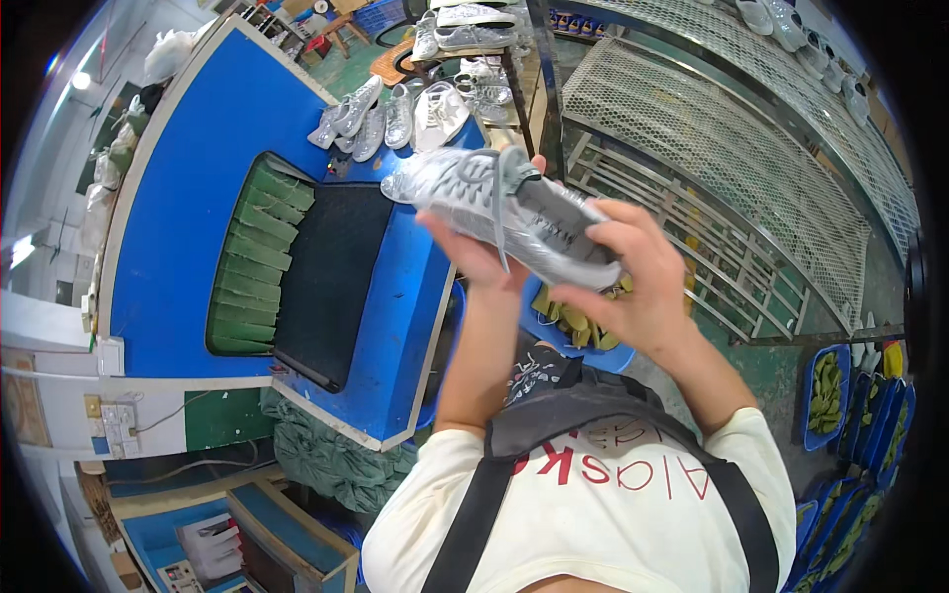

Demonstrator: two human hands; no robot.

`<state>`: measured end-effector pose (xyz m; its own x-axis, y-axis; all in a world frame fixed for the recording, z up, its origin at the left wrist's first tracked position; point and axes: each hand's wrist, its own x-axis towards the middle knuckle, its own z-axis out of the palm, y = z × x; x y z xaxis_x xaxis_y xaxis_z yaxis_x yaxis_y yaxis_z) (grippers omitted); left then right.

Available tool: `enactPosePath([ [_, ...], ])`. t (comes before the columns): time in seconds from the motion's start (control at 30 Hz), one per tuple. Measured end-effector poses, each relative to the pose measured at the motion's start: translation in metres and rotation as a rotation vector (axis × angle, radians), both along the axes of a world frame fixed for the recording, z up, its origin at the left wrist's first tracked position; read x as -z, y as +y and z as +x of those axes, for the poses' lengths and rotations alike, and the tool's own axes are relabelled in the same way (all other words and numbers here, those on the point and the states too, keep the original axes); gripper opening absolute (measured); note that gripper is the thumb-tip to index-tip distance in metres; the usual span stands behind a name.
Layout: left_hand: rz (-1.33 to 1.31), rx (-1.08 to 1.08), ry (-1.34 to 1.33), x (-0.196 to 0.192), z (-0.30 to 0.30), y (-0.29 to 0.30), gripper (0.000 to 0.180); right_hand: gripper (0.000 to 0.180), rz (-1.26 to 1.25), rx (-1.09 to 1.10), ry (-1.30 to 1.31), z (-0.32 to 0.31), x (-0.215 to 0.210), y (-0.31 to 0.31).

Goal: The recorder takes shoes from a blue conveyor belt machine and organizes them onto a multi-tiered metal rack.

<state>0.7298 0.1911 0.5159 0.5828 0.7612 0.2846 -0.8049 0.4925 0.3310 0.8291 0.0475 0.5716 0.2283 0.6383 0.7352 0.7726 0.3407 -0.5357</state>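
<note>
A silver-grey sneaker with grey laces is held up in front of me, its toe toward the left and its opening facing up. My left hand is under the front half, palm against the sole side, with fingertips showing past the far edge. At the heel, my right hand grips the collar, the fingers over the rim and the thumb low on the back. Loose lace ends hang down the near side. Beyond the toe, several silver and white sneakers stand on the blue machine's end.
On the left, a blue machine has a black conveyor belt running out through green strip flaps. A metal mesh rack stands at the right. Below the shoe sits a blue basket of olive-green pieces; similar baskets line the far right.
</note>
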Motion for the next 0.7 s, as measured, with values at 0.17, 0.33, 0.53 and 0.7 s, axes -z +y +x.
enactPosePath([
  [0.17,-0.631,0.63,-0.364,0.025,0.011,0.005,0.079,0.054,0.054,-0.212,-0.061,-0.003,-0.003,-0.032],
  [0.33,-0.589,0.717,-0.404,0.02,0.018,0.001,0.085,0.037,0.076,-0.194,-0.056,0.019,-0.01,-0.05],
  [0.53,-0.528,0.759,-0.348,0.003,0.03,-0.008,0.092,0.024,0.002,-0.17,-0.005,0.027,0.001,-0.06],
  [0.7,-0.501,0.695,-0.226,0.001,0.034,-0.003,0.098,0.021,0.005,-0.208,0.028,0.029,0.004,-0.058],
])
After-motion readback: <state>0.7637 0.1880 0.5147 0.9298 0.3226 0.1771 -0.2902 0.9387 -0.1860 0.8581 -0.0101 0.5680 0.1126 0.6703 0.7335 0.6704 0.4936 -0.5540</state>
